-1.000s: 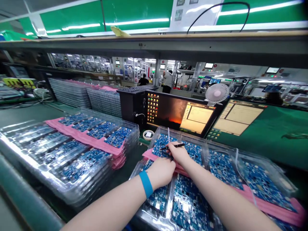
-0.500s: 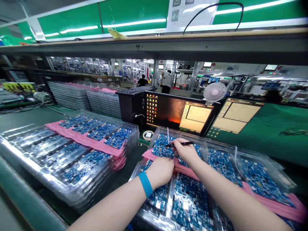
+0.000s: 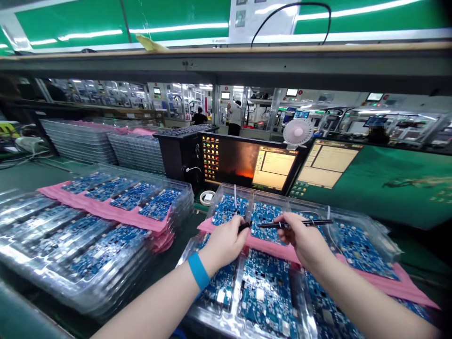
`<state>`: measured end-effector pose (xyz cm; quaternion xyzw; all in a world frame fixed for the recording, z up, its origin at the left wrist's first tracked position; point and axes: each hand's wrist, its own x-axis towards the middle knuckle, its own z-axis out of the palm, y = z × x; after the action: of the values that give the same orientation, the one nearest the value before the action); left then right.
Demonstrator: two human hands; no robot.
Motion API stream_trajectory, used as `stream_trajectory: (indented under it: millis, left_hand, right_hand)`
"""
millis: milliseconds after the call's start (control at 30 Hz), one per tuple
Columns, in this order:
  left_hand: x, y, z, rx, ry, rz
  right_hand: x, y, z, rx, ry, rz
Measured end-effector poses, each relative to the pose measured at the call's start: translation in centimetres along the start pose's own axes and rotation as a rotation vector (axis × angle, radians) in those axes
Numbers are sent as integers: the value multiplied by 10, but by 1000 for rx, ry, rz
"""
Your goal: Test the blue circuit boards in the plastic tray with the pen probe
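A slim black marker pen is held in my right hand, its tip pointing left. My left hand, with a blue band at the wrist, pinches a short black pen cap just left of the tip; cap and pen are apart. Both hands are above a clear plastic tray of blue circuit boards. Beneath them lie one board and a strip of pink foam sheet. My left hand partly covers another board.
Stacked trays of boards with pink sheets stand at left. Behind are two monitors, a black computer case, a small white fan and a roll of tape. A shelf beam crosses above. People stand farther back.
My right hand has moved right, off the left rear board, with the pen. My left hand has risen from the pink strip, and the cap now shows in its fingers. The view has shifted right.
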<state>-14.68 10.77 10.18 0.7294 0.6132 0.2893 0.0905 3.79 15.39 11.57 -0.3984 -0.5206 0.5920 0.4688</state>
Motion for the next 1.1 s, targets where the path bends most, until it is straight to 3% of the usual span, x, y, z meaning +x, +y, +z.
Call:
stream_trajectory:
  millis: [167, 400, 567, 700, 767, 867, 967, 1100]
  left_hand:
    - [-1, 2, -1, -75, -48, 68]
    - [-4, 10, -2, -226, -124, 189]
    - [-10, 18, -7, -699, -390, 70]
    - [-12, 20, -8, -917, -512, -7]
    - [-12, 21, -7, -893, -561, 8]
    - [-9, 21, -7, -820, -595, 39]
    - [1, 16, -9, -675, -491, 24]
    - [32, -4, -13, -150, -225, -127]
  right_hand:
    - [-1, -1, 7, -1, -16, 14]
    - [-11, 20, 18, -116, -199, -2]
    - [-25, 36, 20, -191, -373, -103]
    - [-37, 42, 13, -403, -382, -360]
    - [-40, 39, 11, -484, -356, -468]
    - [-43, 27, 11, -553, -385, -379]
    - [-51, 13, 6, -660, -458, -344]
    - [-72, 10, -19, -1011, -564, -732]
